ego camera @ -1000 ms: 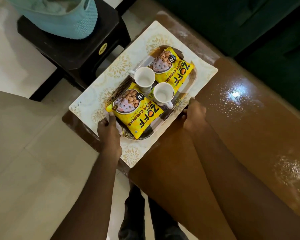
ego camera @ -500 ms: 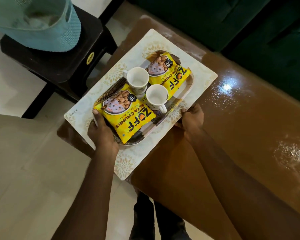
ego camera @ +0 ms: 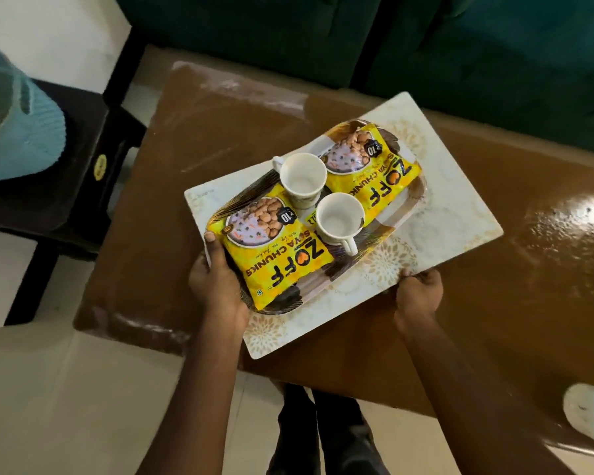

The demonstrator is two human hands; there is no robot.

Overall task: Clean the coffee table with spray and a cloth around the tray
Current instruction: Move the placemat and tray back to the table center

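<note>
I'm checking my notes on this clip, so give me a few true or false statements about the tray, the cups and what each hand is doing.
1. Two white cups stand on the tray. True.
2. The white cups are full of coffee. False: both are empty.
3. The left hand grips the tray's near end. True.
4. The right hand holds a spray bottle. False: it grips the edge of the placemat.
5. The snack bags on the tray are red. False: the packets are yellow.
</note>
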